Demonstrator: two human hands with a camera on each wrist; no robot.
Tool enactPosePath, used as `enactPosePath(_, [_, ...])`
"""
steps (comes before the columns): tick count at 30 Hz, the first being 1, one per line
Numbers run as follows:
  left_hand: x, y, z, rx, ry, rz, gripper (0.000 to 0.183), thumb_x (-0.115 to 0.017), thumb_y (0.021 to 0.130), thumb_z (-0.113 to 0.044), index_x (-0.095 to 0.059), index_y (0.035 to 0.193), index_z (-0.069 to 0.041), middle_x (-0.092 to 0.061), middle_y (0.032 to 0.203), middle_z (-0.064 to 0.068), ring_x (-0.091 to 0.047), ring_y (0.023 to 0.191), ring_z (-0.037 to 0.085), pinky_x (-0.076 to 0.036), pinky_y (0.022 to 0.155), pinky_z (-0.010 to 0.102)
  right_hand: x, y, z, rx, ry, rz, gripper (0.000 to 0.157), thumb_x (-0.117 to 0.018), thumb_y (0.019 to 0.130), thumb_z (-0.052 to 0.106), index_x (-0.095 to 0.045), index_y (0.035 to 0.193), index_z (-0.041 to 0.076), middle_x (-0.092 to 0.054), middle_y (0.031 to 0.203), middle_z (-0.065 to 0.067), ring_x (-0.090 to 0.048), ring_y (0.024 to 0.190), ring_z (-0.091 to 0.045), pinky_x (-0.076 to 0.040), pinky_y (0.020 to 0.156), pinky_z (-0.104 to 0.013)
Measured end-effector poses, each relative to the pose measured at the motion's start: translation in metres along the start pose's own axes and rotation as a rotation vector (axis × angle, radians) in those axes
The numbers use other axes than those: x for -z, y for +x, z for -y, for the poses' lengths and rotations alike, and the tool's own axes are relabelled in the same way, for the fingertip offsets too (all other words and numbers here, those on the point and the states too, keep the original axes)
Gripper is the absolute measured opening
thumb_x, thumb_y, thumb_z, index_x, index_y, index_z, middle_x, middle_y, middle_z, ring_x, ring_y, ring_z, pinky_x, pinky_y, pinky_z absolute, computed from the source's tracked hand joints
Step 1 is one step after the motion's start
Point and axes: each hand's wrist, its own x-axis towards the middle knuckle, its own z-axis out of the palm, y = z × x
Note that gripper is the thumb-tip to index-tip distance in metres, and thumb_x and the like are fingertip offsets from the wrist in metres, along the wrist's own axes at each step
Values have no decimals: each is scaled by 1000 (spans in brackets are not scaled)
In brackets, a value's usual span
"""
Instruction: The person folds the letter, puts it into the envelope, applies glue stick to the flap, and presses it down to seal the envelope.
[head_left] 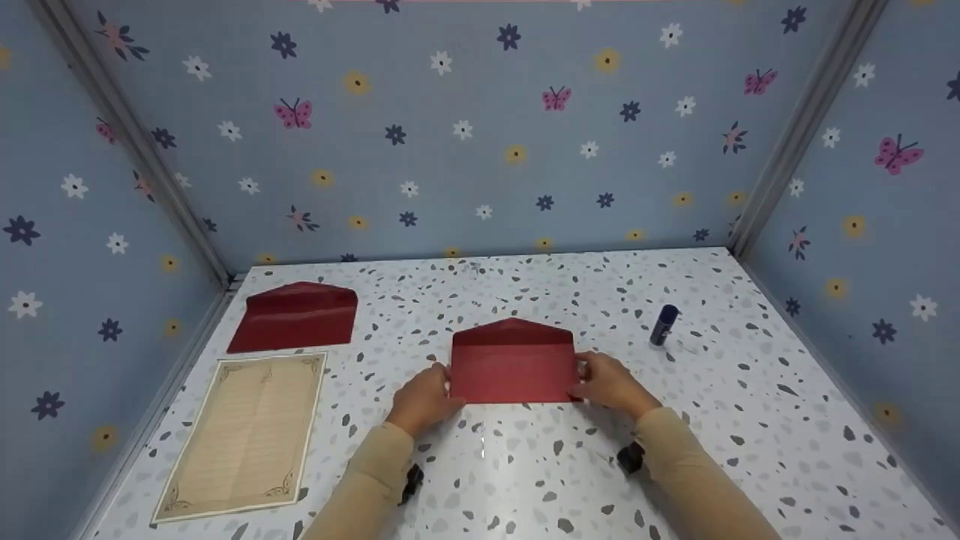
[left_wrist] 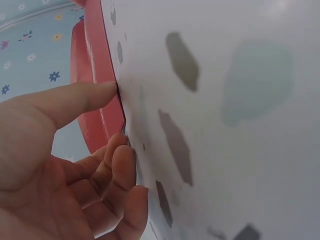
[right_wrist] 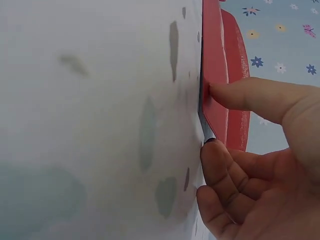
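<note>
A red envelope [head_left: 513, 373] lies near the middle of the table, its pointed flap unfolded toward the back wall. At its left end my left hand [head_left: 426, 399] holds it, the thumb [left_wrist: 95, 97] along the front edge and curled fingers by the side. My right hand [head_left: 611, 384] grips the right end. The right wrist view shows that thumb [right_wrist: 230, 95] pressing on the front corner, with fingertips close to the side edge and low at the tabletop.
Back left lies a darker red envelope [head_left: 296, 319], flap also unfolded. In front of it is a tan sheet of paper [head_left: 244, 435] with ornamental corners. A dark blue glue stick [head_left: 664, 325] stands on the right. Flowered walls [head_left: 480, 150] enclose the speckled table [head_left: 525, 480].
</note>
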Motion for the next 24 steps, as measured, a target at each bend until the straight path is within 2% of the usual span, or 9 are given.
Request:
enactPosePath(2, [1, -1, -1, -24, 22, -9, 36, -77, 85, -25, -64, 113, -5, -58, 80, 1, -56, 73, 20, -45, 71, 44, 0, 1, 1, 14, -16, -4, 58, -78, 83, 7, -57, 135, -5, -60, 87, -7, -57, 70, -17, -48, 64, -32])
enactPosePath(5, [2, -3, -3, -67, 87, -25, 39, -78, 85, -25, -64, 114, -4, -60, 89, 5, -57, 81, 23, -49, 75, 47, 0, 1, 3, 16, -29, -5, 57, -79, 83, 7, -57, 134, -6, -60, 90, -7, -56, 76, -19, -49, 67, -34])
enactPosePath(9, [-2, -6, -5, -172, 230, -32, 46, -78, 86, -24, -62, 123, -1, -58, 115, 14, -53, 105, 29, -48, 90, 51, 0, 1, 3, 2, -44, -3, 57, -79, 83, 8, -58, 135, -4, -59, 92, -7, -56, 82, -20, -49, 72, -36])
enactPosePath(12, [-4, -10, -9, -275, 298, 13, 51, -77, 87, -24, -60, 130, -3, -52, 131, 16, -48, 119, 32, -44, 100, 51, 0, 0, 1, -1, -47, -2, 57, -79, 84, 9, -58, 135, -3, -59, 92, -6, -55, 83, -21, -49, 73, -37])
enactPosePath(14, [-6, -13, -13, -329, 306, 62, 52, -76, 87, -24, -59, 134, -7, -49, 137, 13, -46, 126, 32, -42, 104, 50, 0, 0, 0, 2, -42, -2, 57, -79, 84, 9, -58, 135, -3, -59, 92, -6, -55, 83, -21, -49, 73, -38])
enactPosePath(17, [-9, -18, -18, -399, 310, 135, 54, -74, 89, -27, -57, 138, -13, -47, 140, 9, -46, 128, 30, -42, 105, 46, 0, -1, 1, 2, -33, 0, 55, -79, 84, 8, -59, 133, -3, -60, 93, -6, -55, 84, -21, -49, 74, -39])
enactPosePath(20, [-12, -20, -21, -421, 301, 170, 52, -71, 92, -28, -56, 140, -16, -48, 138, 6, -47, 125, 26, -44, 103, 43, 0, -1, 1, -1, -29, 3, 53, -79, 84, 9, -60, 132, -3, -60, 93, -6, -55, 86, -21, -49, 76, -39])
enactPosePath(24, [-13, -20, -22, -426, 298, 184, 50, -70, 93, -28, -57, 140, -16, -48, 136, 5, -45, 123, 23, -46, 100, 41, 1, 0, 1, 2, -27, 10, 51, -79, 85, 9, -61, 131, -3, -60, 92, -5, -54, 85, -20, -48, 75, -37])
